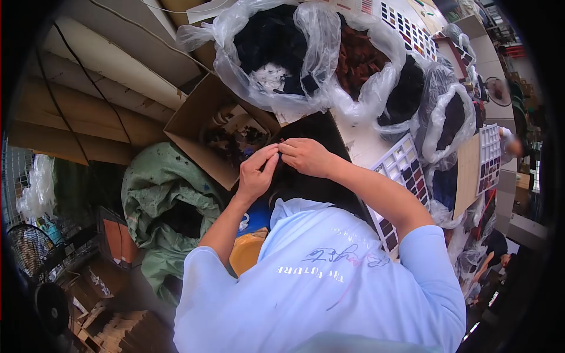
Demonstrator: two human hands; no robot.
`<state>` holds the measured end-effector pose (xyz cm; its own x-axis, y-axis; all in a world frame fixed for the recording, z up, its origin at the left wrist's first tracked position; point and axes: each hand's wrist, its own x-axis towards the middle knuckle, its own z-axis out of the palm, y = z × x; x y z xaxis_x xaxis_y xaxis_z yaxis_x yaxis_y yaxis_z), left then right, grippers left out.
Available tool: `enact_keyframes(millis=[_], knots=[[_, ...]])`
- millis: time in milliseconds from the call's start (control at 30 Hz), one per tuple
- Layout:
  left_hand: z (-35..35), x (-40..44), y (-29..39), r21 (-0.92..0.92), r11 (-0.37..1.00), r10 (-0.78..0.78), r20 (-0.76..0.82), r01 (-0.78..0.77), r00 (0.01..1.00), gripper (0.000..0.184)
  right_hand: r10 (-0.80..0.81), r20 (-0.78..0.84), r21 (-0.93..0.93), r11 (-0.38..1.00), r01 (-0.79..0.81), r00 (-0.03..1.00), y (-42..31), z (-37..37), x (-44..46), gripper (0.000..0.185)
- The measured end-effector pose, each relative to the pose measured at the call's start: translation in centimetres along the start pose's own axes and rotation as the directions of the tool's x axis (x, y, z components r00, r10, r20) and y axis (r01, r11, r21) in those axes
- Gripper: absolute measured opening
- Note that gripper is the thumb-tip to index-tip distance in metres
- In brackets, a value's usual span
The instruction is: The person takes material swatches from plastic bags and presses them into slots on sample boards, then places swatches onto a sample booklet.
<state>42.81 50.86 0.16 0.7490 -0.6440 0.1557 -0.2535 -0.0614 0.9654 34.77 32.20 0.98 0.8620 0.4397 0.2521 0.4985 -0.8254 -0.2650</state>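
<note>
My left hand (257, 170) and my right hand (303, 156) meet at the fingertips in front of my chest. The fingers of both are pinched together. A tiny dark speck shows at the fingertips, too small and too covered to name. Just beyond the left hand stands an open cardboard box (191, 126) with dark scraps and bits inside. Black cloth (321, 138) lies beneath the right hand and over my lap.
Clear plastic bags (226, 65) of black and reddish-brown pieces line the white table (359, 138). Swatch cards (400, 167) with small dark colour samples lean at the right. A green sack (156, 176) stands at the left, near a fan (50, 306). Other people are in the right background.
</note>
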Motion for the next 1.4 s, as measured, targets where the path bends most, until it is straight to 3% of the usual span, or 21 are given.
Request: enact_keyframes(millis=[33,67,100,133,167,300,500,600,633,700,733,767,833,900,967,1033,1100,1167,1233,1333,1400], knots=[[-0.5,-0.5,-1.7,0.082,0.992,-0.096,0.054,0.091,0.994,0.020,0.002,-0.014,0.008,1.000,-0.002,1.000,0.3,-0.4,0.1,0.009],[-1.8,-0.8,-3.3,0.351,0.858,-0.434,0.103,0.376,0.895,0.020,0.010,-0.033,0.012,1.000,-0.009,0.999,0.7,-0.7,0.2,0.009],[-3.1,-0.5,-4.7,0.596,0.586,-0.716,0.062,0.550,0.695,0.020,0.009,-0.039,-0.004,1.000,-0.009,0.999,1.1,-1.0,0.0,0.009],[-3.6,-1.4,-5.5,0.460,0.825,-0.367,-0.006,0.328,0.930,0.022,0.035,-0.031,-0.015,0.999,-0.036,0.999,1.3,-1.2,-0.8,0.009],[-2.9,-1.8,-6.7,0.336,0.892,-0.296,-0.071,0.302,0.953,0.022,0.079,-0.016,-0.015,0.997,-0.079,0.997,1.0,-1.3,-2.0,0.009],[1.8,0.8,2.1,0.196,0.958,0.151,0.266,-0.207,0.952,0.029,0.150,-0.104,0.030,0.989,-0.148,0.983,-0.2,-1.3,-5.0,0.009],[7.6,1.2,2.1,0.164,0.950,0.172,0.441,-0.267,0.881,0.021,0.439,-0.167,0.265,0.882,-0.389,0.883,-3.3,-2.0,-10.8,0.012],[9.5,1.6,2.2,0.160,0.987,-0.059,0.460,-0.018,0.886,0.011,0.642,-0.419,0.266,0.763,-0.590,0.642,-5.9,-3.8,-15.1,0.014],[9.7,2.1,1.3,0.177,0.965,-0.252,0.439,0.192,0.863,0.010,0.743,-0.437,0.356,0.661,-0.661,0.507,-7.0,-4.6,-17.3,0.012],[9.9,2.8,-1.7,-0.022,0.932,-0.327,0.386,0.363,0.863,0.009,0.893,-0.410,0.604,0.417,-0.679,0.184,-8.7,-5.4,-23.9,0.009],[10.0,3.1,-1.5,0.014,0.897,-0.419,0.343,0.441,0.841,0.008,0.954,-0.232,0.924,0.155,-0.348,-0.190,-9.5,-5.2,-27.9,0.007],[10.0,3.3,-2.3,-0.012,0.857,-0.490,0.288,0.515,0.823,0.007,0.900,0.100,0.989,-0.043,0.141,-0.425,-10.6,-4.7,-32.3,0.006],[10.2,3.5,-4.7,-0.081,0.818,-0.526,0.295,0.569,0.798,0.009,0.848,0.359,0.664,0.062,0.745,-0.390,-14.6,-4.3,-42.1,0.011],[12.9,3.5,-1.1,0.154,0.819,-0.574,0.206,0.553,0.792,0.009,0.829,0.330,0.636,0.157,0.755,-0.451,-18.7,-4.2,-46.6,0.016],[14.9,3.5,-1.8,0.256,0.907,-0.393,0.230,0.334,0.890,0.007,0.775,0.334,0.623,0.247,0.743,-0.537,-21.4,-5.0,-48.5,0.017],[17.1,3.9,-1.2,0.247,0.920,-0.359,0.227,0.303,0.905,0.007,0.741,0.317,0.554,0.362,0.750,-0.592,-22.7,-6.6,-49.2,0.018],[19.8,3.5,0.8,0.249,0.926,-0.345,0.259,0.282,0.902,0.007,0.768,0.286,0.498,0.391,0.774,-0.573,-23.7,-2.6,-52.2,0.022],[22.5,3.4,2.2,0.246,0.932,-0.331,0.276,0.267,0.902,0.008,0.902,0.023,0.326,0.401,0.856,-0.431,-23.8,-0.8,-53.7,0.024],[24.9,3.6,2.8,0.363,0.930,-0.090,0.383,-0.060,0.919,0.013,0.882,0.117,0.312,0.403,0.860,-0.456,-23.2,-1.5,-53.7,0.025],[28.5,2.3,6.1,0.362,0.929,-0.100,0.452,-0.079,0.886,0.015,0.800,0.281,0.477,0.363,0.800,-0.531,-21.8,-2.2,-53.6,0.018],[30.5,1.9,6.7,0.352,0.934,-0.140,0.499,-0.053,0.855,0.015,0.707,0.192,0.842,0.237,0.484,-0.680,-20.9,-5.7,-52.0,0.012]])
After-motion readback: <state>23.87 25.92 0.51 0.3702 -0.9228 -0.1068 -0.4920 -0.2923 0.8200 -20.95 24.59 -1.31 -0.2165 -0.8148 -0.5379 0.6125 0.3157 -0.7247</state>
